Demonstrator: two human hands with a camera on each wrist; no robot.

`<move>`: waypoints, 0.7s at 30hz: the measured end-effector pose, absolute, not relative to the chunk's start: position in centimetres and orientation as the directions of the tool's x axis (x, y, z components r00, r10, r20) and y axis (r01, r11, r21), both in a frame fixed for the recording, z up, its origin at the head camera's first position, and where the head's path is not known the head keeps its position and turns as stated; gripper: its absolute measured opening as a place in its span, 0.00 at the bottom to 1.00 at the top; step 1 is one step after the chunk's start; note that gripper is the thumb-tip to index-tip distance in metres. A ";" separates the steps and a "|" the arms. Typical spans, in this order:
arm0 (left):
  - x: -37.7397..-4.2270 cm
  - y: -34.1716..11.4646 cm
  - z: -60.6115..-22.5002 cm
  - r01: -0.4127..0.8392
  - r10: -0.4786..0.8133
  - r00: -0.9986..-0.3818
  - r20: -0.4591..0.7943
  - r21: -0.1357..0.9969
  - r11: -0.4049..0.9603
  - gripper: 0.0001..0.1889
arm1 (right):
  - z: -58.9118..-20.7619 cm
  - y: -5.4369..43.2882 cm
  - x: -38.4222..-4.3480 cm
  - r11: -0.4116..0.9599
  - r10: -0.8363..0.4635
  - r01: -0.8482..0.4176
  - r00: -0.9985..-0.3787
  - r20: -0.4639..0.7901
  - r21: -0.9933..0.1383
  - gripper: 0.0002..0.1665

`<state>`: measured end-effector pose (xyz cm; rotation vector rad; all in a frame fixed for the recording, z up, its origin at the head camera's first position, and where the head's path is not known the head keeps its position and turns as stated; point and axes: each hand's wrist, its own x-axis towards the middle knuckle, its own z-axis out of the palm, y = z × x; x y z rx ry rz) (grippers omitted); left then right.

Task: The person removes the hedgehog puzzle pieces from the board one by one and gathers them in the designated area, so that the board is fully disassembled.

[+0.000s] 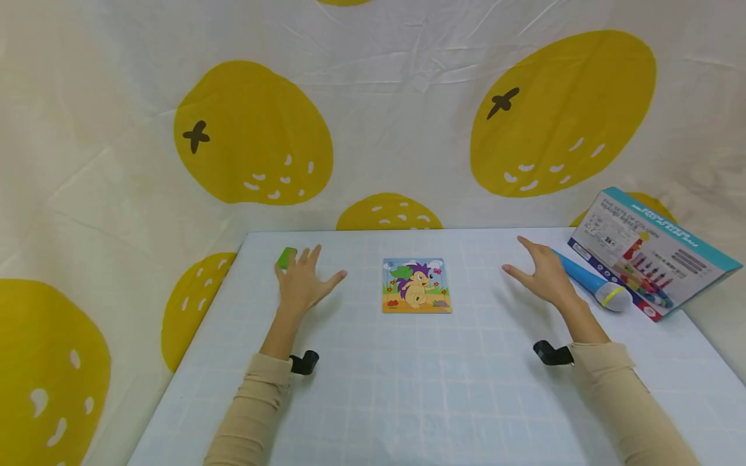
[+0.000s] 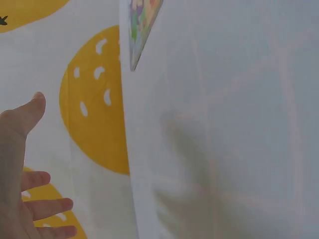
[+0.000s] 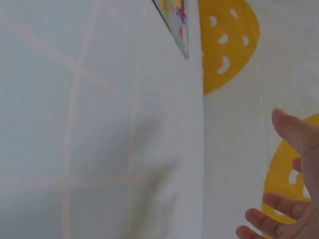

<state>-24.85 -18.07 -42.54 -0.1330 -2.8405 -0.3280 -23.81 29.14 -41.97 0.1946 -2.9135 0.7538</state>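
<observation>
Over the desk (image 1: 431, 388), held left hand (image 1: 300, 285) and right hand (image 1: 546, 277) loosely spread and empty, well apart from the hedgehog picture board (image 1: 416, 286) lying flat between them; judged best to come in low from both sides and pinch opposite edges evenly.

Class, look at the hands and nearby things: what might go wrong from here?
The right hand spreads beside the blue microphone; a sideways sweep might set it rolling. The left hand partly hides the green block in the head view, so it could nudge the block unnoticed.
</observation>
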 end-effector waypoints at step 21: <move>-27.8 -4.8 -47.0 0.329 0.304 -0.944 0.128 0.392 0.859 0.34 | -47.4 19.6 -31.6 0.720 -0.252 -0.260 -0.962 0.107 -0.644 0.33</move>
